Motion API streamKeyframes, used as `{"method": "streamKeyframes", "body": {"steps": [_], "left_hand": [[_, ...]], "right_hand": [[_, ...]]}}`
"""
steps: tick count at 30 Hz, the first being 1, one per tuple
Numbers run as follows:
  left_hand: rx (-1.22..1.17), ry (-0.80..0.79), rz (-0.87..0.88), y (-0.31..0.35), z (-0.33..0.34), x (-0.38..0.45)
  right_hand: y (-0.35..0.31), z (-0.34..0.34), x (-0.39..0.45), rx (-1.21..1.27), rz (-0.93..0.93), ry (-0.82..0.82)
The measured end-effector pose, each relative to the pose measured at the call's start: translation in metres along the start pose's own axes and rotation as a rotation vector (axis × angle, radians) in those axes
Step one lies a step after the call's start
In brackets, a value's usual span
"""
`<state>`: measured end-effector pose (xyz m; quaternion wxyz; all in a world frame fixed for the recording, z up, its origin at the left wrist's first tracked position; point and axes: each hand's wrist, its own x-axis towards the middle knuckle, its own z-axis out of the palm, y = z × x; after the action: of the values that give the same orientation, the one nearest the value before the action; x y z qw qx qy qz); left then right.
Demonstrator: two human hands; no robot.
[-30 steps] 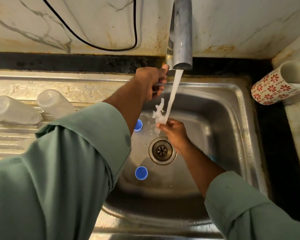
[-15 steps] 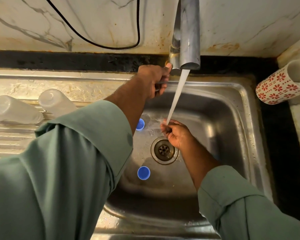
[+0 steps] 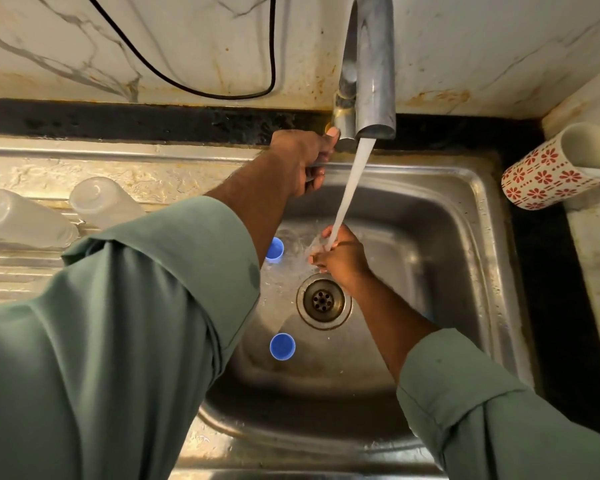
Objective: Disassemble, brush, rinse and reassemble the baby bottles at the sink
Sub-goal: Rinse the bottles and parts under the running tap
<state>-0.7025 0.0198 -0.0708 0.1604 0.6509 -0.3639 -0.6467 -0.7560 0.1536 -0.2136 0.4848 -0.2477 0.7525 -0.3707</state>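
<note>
Left hand (image 3: 300,161) grips tap handle (sleeve (image 3: 125,323) hides basin (image 3: 465,258)).

The sink (image 3: 465,237) is showing as brushed steel, dully glossy and wet, and the tap (image 3: 371,64) above the left grip (image 3: 302,161) is gleaming as smoother metal. The two bottles (image 3: 25,220) left of that grip are looking like cloudy, matt plastic, the caps (image 3: 282,346) like smooth blue plastic. The sleeves (image 3: 118,341) are showing as soft matt cloth, and the wall (image 3: 153,36) is looking like stained, glossy marble.
</note>
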Motion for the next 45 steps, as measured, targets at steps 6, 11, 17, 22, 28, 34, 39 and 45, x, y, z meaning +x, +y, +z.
{"method": "streamKeyframes", "body": {"steps": [6,11,17,22,28,34,39,45], "left_hand": [[-0.003,0.007,0.008,0.000,0.000,-0.001],[-0.002,-0.003,0.014,-0.001,0.000,-0.002],[-0.010,-0.001,0.022,-0.002,-0.001,-0.003],[-0.020,-0.004,0.017,-0.001,-0.001,-0.003],[-0.018,-0.015,0.010,-0.003,-0.001,0.000],[-0.011,0.000,0.016,-0.004,-0.001,0.003],[-0.023,0.004,0.013,-0.003,-0.002,0.005],[-0.011,0.006,0.004,-0.003,-0.001,0.006]], "right_hand": [[-0.002,-0.010,0.002,-0.142,-0.087,0.049],[-0.013,-0.013,-0.005,-0.627,-0.235,0.057],[-0.019,-0.011,-0.004,-0.798,-0.242,0.081],[-0.014,-0.009,-0.003,-0.526,-0.249,0.078],[-0.001,-0.004,-0.001,-0.618,-0.418,0.128],[-0.001,-0.004,-0.001,-0.438,-0.316,0.070],[0.004,-0.001,-0.006,-0.268,-0.255,0.059],[0.014,-0.005,-0.010,-0.209,-0.244,0.077]]}}
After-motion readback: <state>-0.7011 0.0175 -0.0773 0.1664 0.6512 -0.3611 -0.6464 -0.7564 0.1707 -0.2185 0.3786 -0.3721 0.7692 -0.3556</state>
